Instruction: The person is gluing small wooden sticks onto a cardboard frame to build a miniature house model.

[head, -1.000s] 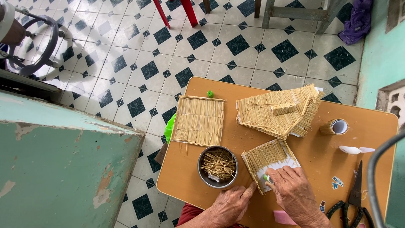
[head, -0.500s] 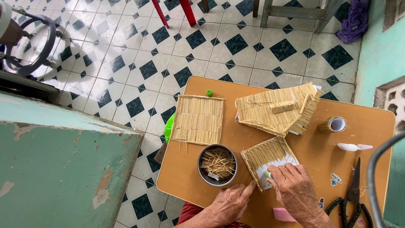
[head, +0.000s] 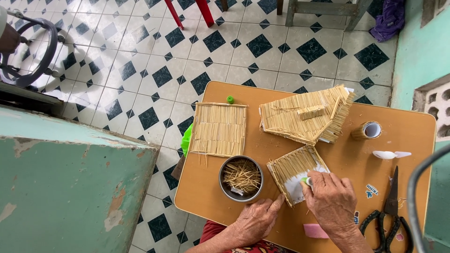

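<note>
Hands hardly shifted on the small toothpick panel

Over the last second the left hand (head: 255,220) stays flat, fingers spread, index tip against the panel (head: 295,172) beside the tin of sticks (head: 241,178) — the right hand (head: 332,200), pinching a small green-tipped thing, has crept slightly along its bare white part, so the work there goes on at the worktop's (head: 403,136) near edge.

You are looking at three toothpick-covered pieces: one flat square panel (head: 219,129), one stacked roof-like assembly (head: 307,114) and one partly covered white card (head: 296,173). One round metal tin (head: 241,179) is sitting among them, holding a heap of loose toothpicks too tangled to count. You are also seeing one tape roll (head: 367,130), one pair of black scissors (head: 387,216), one small green cap (head: 230,99), and what may be one pink eraser (head: 315,230).
</note>
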